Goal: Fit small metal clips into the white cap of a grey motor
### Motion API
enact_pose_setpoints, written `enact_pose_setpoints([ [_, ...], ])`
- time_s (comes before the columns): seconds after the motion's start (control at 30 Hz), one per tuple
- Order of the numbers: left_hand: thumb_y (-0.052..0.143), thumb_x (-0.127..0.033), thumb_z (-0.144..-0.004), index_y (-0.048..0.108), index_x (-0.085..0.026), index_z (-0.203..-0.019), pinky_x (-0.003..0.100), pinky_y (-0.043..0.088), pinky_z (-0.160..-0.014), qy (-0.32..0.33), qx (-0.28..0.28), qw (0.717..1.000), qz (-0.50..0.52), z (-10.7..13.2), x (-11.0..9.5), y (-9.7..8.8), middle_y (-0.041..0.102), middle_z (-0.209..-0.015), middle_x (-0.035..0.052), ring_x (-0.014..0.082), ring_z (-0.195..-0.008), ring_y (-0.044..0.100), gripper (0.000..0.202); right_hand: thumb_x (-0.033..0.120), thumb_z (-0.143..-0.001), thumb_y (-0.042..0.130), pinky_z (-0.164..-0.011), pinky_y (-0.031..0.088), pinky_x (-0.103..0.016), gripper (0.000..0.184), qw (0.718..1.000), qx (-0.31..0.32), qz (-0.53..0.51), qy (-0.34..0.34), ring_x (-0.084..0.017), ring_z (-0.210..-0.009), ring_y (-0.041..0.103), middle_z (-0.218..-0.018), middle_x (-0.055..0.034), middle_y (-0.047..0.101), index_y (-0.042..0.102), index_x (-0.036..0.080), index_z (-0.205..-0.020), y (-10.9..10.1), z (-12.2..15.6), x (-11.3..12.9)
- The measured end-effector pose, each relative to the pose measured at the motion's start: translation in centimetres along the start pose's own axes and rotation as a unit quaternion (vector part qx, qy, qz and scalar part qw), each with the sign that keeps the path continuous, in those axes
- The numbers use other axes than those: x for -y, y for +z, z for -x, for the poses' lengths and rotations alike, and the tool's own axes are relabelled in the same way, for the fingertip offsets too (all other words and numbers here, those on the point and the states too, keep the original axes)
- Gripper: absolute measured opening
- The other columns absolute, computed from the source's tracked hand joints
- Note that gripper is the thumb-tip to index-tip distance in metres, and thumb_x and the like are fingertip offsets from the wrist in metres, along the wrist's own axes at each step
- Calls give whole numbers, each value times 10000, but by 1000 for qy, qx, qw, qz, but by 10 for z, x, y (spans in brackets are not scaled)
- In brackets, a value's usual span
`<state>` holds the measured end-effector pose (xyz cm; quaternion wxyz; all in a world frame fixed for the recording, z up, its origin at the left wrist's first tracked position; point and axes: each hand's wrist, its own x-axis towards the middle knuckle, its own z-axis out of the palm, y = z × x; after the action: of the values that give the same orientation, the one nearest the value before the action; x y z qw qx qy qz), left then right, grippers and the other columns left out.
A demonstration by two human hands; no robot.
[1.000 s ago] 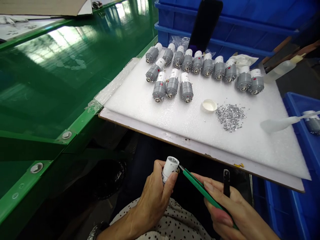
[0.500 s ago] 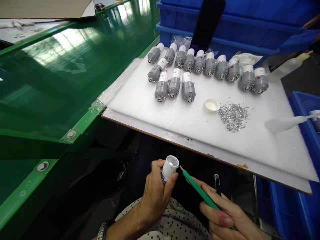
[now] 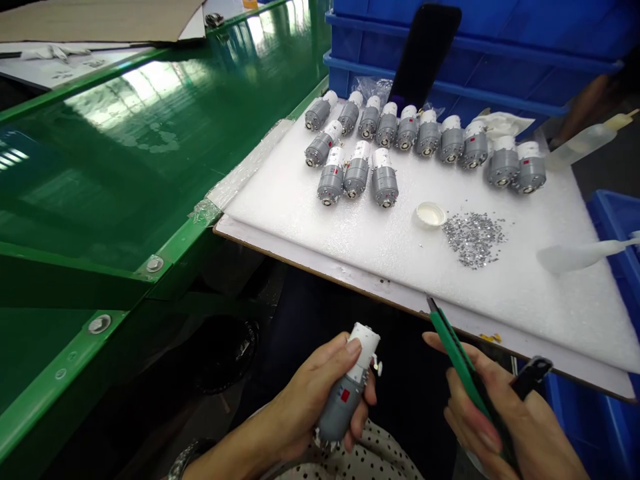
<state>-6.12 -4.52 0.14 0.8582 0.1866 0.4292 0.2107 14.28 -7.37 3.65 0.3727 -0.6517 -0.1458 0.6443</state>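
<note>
My left hand (image 3: 320,390) is wrapped round a grey-and-white cylindrical model (image 3: 345,400) with a small red patch on its side. The model leans with its white end up, and a small white part sticks out at its right. Held in my right hand (image 3: 510,413) are green tweezers (image 3: 460,363), their dark tips pointing up and left, apart from the model. A black tool (image 3: 533,375), its kind unclear, also pokes out of that hand. Beyond the hands, a heap of tiny silvery pieces (image 3: 475,240) lies beside a white cap (image 3: 430,215) on a white foam sheet (image 3: 310,230).
Several similar models (image 3: 385,179) stand along the back and left of the foam. Squeeze bottles (image 3: 575,257) lie at its right. A dark phone-like slab (image 3: 425,53) leans on stacked blue crates (image 3: 480,57). A green metal frame (image 3: 165,263) runs along the left.
The model has tilted in my left hand, so its side with the red patch now shows. My right hand has drawn the tweezers away to the right.
</note>
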Motion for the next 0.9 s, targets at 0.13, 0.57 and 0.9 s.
enact_pose_setpoints([
  [0.13,435,-588,-940,567,-140,-840,130,375,-356,-62,63,996,28,5,-4,6,560,-517,5,66,-356,480,477,572,-709,772,-432,163,-199,463,988,-40,124,-85,-51,-455,224,-494,94,274,677,183,-942,14,-6,-5],
  [0.57,448,-477,-978,451,-188,-928,105,433,-358,-33,44,998,-5,1,0,11,617,-734,-8,42,-410,521,293,421,-897,603,-504,403,-211,243,895,1,345,-284,-104,-555,533,-639,36,635,697,217,-802,25,-15,-5],
  [0.9,495,-549,-935,471,-183,-903,117,429,-356,-62,43,997,7,-2,-1,9,619,-718,1,49,-417,516,369,343,-931,556,-476,405,-178,189,828,-27,424,-365,-76,-474,485,-565,68,543,638,218,-816,16,-23,-3],
])
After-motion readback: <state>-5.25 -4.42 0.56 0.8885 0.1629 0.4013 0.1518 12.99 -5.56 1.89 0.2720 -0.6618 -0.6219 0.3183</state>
